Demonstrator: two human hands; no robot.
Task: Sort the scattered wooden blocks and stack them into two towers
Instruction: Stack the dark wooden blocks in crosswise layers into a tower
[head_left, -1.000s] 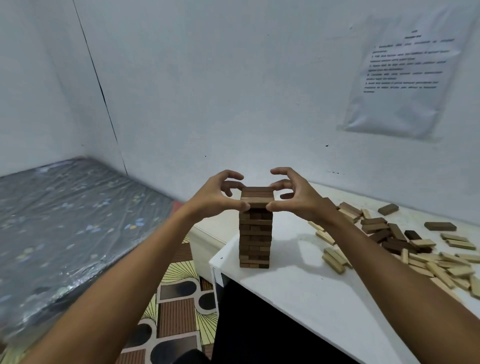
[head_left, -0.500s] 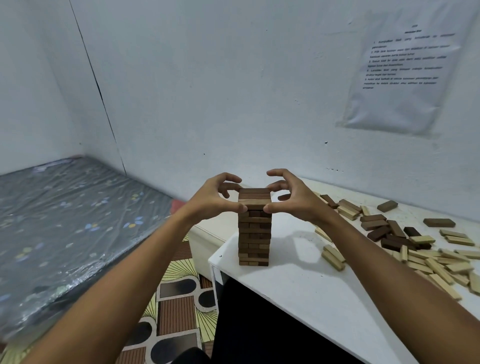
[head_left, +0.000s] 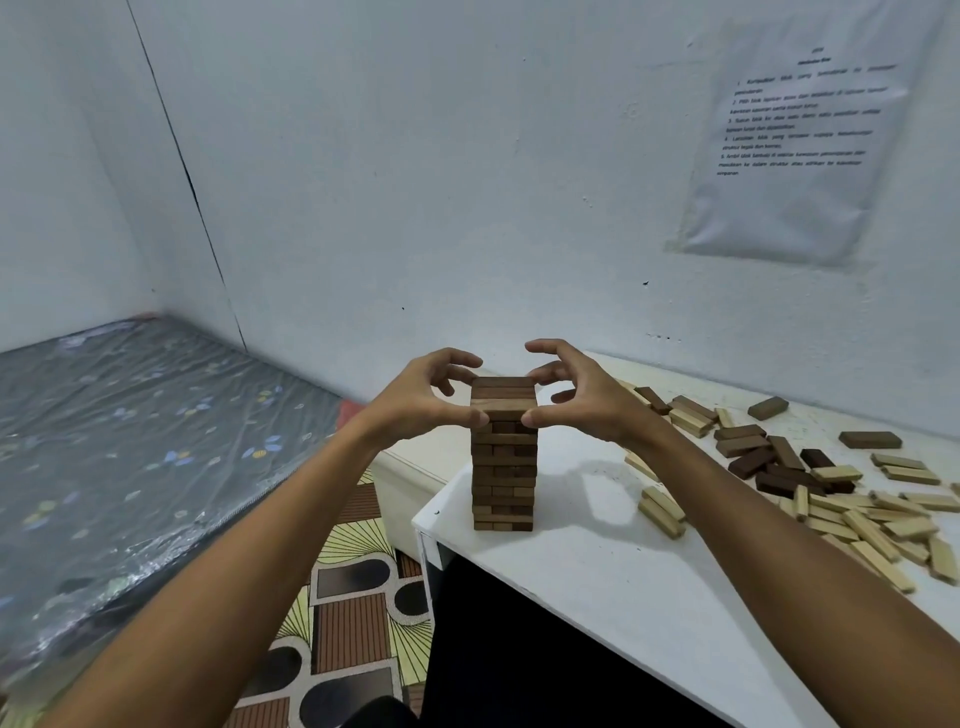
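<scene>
A: Fingers first. Left hand (head_left: 415, 402): thumb tip pressed on the left face of the tower (head_left: 503, 452) just under its top layer, other fingers curled over the back edge. Right hand (head_left: 582, 397): thumb on the right face at the same height, fingers arched, one touching the top rear corner.

B: So clamped, not apart?

A: Both thumbs squeeze the tower from opposite sides; neither hand lifts a block. I judge this as squaring the top courses.

B: Where is the tower?

A: Upright near the table (head_left: 597, 571) corner, between the two hands, all dark blocks. Top layer's long axis runs left to right, straight across the thumbs.

B: Next supply?

A: Right of the tower: dark blocks (head_left: 763, 457) lie in a loose heap, light blocks (head_left: 872, 525) spread nearer the front edge. The right hand is the nearer one. No second tower begun; I judge the task under halfway.
</scene>
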